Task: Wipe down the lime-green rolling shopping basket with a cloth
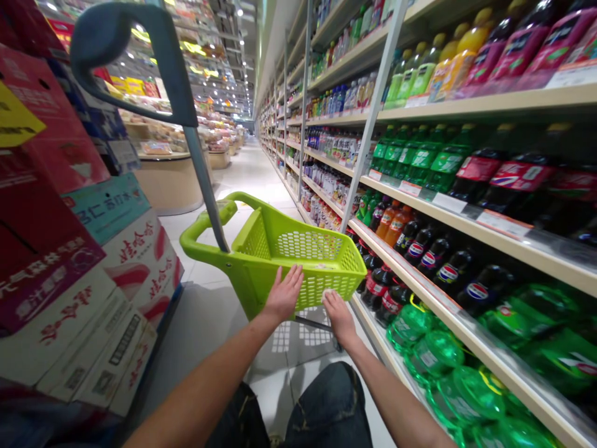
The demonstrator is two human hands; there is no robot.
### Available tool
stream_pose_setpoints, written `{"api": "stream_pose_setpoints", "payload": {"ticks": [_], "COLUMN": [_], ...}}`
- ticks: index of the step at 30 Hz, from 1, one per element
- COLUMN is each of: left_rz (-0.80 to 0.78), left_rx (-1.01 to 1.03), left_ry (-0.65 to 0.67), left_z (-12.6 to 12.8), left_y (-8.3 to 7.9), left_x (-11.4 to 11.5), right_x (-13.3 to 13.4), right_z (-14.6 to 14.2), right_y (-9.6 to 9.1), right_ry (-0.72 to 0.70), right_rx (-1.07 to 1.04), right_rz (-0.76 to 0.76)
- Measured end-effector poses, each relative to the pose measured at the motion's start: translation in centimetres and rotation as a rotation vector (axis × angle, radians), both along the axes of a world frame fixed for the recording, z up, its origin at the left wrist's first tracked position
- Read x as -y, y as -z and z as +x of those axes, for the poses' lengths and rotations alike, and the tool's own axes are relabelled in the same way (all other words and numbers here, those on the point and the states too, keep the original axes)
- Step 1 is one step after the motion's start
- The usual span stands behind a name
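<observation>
A lime-green plastic shopping basket (261, 249) on wheels stands on the aisle floor just in front of me. My left hand (283, 294) lies flat on its near rim with fingers spread. My right hand (336, 311) rests on the same rim, its fingers curled around a small pale thing I cannot make out. The basket's grey pull handle (140, 56) rises up and to the left. My knees in dark jeans (326, 404) show at the bottom.
Shelves of soft-drink bottles (443, 261) run along the right, with green bottles (448, 386) low beside my right arm. Stacked printed cartons (69, 261) stand close on the left. The tiled aisle (252, 168) stretches ahead past round display stands (168, 180).
</observation>
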State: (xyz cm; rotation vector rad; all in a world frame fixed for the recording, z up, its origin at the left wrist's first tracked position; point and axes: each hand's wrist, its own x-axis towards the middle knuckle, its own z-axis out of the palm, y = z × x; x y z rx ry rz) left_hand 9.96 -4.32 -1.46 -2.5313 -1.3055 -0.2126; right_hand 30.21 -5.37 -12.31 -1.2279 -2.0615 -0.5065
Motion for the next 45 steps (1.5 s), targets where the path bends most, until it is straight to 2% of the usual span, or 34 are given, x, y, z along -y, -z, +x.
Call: {"api": "stream_pose_setpoints", "payload": {"ticks": [4, 6, 12, 18, 20, 23, 25, 31, 33, 36, 38, 40, 43, 45], "left_rz": [0.011, -0.004, -0.047, -0.053, -0.068, -0.087, -0.103, -0.12, -0.109, -0.093, -0.084, -0.076, -0.067, -0.067], "left_rx": [0.022, 0.018, -0.011, -0.003, -0.008, -0.011, -0.011, -0.015, -0.006, -0.002, 0.006, 0.017, 0.03, 0.033], "left_ry": [0.031, 0.039, 0.041, 0.063, 0.089, 0.105, 0.102, 0.082, 0.089, 0.098, 0.077, 0.055, 0.047, 0.064], "left_z": [1.3, 2.1, 2.2, 3.2, 3.7, 3.9, 3.7, 3.7, 3.7, 3.4, 2.9, 2.5, 2.5, 2.8], "left_y": [-0.2, -0.2, 0.1, 0.3, 0.5, 0.7, 0.8, 1.0, 1.0, 0.7, 0.4, 0.2, 0.4, 0.8], "left_x": [-0.2, -0.2, -0.1, -0.5, -0.5, -0.3, -0.2, -0.2, -0.2, -0.1, -0.3, -0.5, -0.7, -0.6], "right_x": [-1.0, -1.6, -0.6, -1.4, -1.5, -0.8, -0.4, -2.0, -2.1, -1.3, -0.8, -0.7, -1.6, -2.1], "right_z": [-0.1, -0.2, 1.3, 2.4, 2.6, 3.2, 4.1, 6.7, 7.3, 7.9, 8.2, 8.3, 8.3, 8.1], "right_y": [-2.8, -3.5, -0.4, -3.3, -2.8, -0.7, 0.0, -2.3, -1.6, 0.9, 1.6, 0.8, -1.4, -1.8], "right_ry": [0.022, 0.011, -0.03, -0.013, -0.009, 0.007, 0.019, 0.119, 0.16, 0.212, 0.233, 0.245, 0.28, 0.298], "right_rx": [-0.061, -0.059, 0.014, -0.041, -0.016, 0.009, -0.013, -0.127, -0.124, -0.091, -0.076, -0.092, -0.147, -0.167], "right_rz": [0.042, 0.047, 0.013, 0.061, 0.041, -0.001, -0.01, 0.047, 0.014, -0.089, -0.127, -0.102, -0.013, 0.011]}}
